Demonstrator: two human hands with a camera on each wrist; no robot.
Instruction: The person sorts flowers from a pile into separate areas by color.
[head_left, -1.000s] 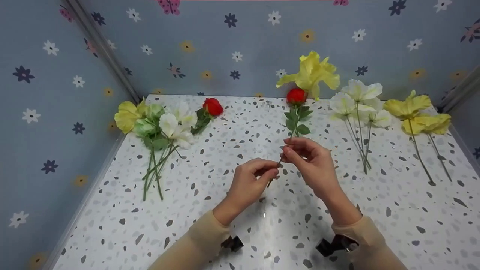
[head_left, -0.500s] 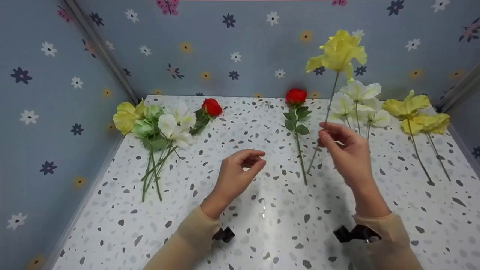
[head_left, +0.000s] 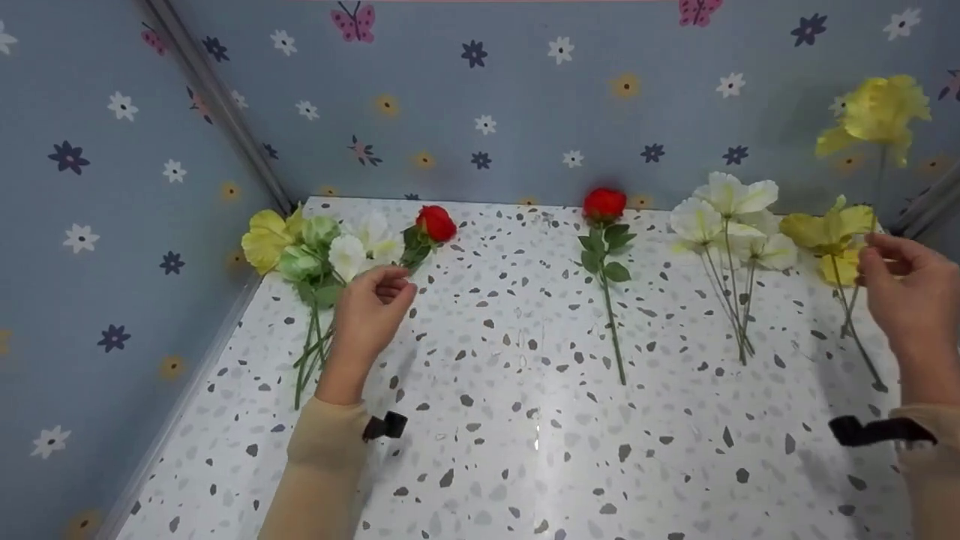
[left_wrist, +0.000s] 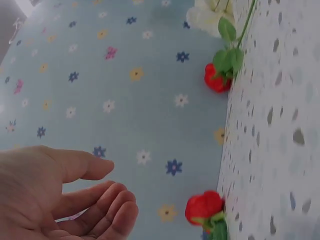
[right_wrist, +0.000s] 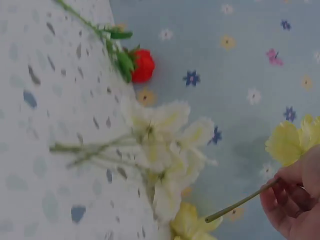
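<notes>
Yellow flower (head_left: 879,111) has its stem (right_wrist: 240,203) pinched and partly hidden in the right grip (head_left: 915,296).

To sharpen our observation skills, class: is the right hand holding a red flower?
No, the right hand pinches a yellow flower by its stem.

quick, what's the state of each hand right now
Left hand: open, holding nothing.
Right hand: closed, holding a yellow flower by its stem.
</notes>
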